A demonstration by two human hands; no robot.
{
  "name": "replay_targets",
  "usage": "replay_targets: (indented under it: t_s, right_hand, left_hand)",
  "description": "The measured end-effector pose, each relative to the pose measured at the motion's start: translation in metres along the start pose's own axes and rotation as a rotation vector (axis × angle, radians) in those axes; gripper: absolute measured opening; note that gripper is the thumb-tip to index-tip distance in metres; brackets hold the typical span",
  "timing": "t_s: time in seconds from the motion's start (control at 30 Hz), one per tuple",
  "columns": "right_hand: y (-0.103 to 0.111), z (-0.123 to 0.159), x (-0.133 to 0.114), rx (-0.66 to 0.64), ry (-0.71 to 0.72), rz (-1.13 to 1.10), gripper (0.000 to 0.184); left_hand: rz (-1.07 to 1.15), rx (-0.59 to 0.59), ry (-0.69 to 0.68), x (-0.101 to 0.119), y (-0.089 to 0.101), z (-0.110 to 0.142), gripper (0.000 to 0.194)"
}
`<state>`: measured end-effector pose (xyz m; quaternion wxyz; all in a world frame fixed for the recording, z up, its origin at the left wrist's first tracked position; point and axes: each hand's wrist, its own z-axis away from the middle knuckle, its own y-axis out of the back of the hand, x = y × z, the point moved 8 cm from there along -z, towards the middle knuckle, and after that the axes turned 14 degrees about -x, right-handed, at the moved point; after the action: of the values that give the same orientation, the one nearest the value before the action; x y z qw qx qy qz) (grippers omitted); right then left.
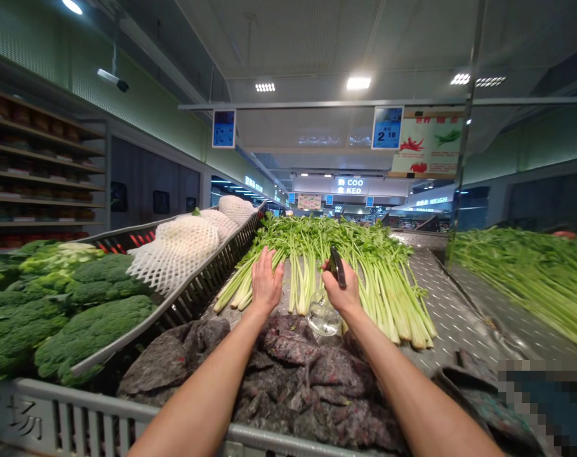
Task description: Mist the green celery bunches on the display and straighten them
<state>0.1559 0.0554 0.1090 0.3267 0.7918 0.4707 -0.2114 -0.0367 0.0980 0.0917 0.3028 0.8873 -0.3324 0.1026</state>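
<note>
A wide row of celery (383,285) lies on the display shelf, leafy ends away from me and pale stalk ends towards me. My left hand (268,279) rests over stalks at the left of the row, fingers stretched out and thumb apart, with nothing seen in it. Gripped in my right hand (341,285) is a spray bottle (323,317) with a black trigger head and a clear body holding liquid. It is above the middle of the celery, and my palm hides part of it.
Dark grey felt cloth (311,368) lies crumpled under my forearms. On the left, broccoli (98,330) and net-wrapped produce (183,247) stand behind a black crate wall (207,266). A mirror (521,273) borders the right side. Price signs (387,128) hang overhead.
</note>
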Motion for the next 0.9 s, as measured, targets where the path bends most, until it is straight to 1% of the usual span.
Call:
replay_targets:
  t_s: [0.1,0.17,0.23,0.33,0.4,0.5,0.67,0.9]
  right_hand:
    - [0.015,0.001,-0.001,0.061,-0.006,0.019,0.022]
    - [0.029,0.001,0.004,0.079,-0.009,0.017,0.025]
    - [0.045,0.002,0.015,0.094,-0.027,0.021,0.028]
    - [0.072,0.005,0.036,0.186,-0.076,0.093,0.029]
    - [0.083,0.008,0.046,0.232,-0.110,0.149,0.027]
    - [0.081,0.008,0.051,0.206,-0.127,0.163,0.025]
    - [0.068,0.009,0.040,0.163,-0.074,0.053,0.026]
    - [0.074,0.016,0.026,0.240,-0.069,0.109,0.026]
  left_hand:
    - [0.008,0.001,-0.001,0.000,0.000,-0.002,0.046]
    - [0.014,0.006,-0.005,0.000,0.000,-0.004,0.046]
    - [0.018,0.012,-0.014,0.002,0.000,-0.005,0.045]
    - [0.016,-0.005,-0.032,0.004,-0.004,-0.006,0.045]
    - [0.010,-0.020,-0.033,0.005,-0.007,-0.006,0.045]
    - [0.007,-0.020,-0.019,0.004,-0.007,-0.003,0.046]
    - [0.004,-0.040,-0.010,0.004,-0.009,0.000,0.047]
    - [0.011,-0.052,-0.025,0.007,-0.013,0.003,0.046]
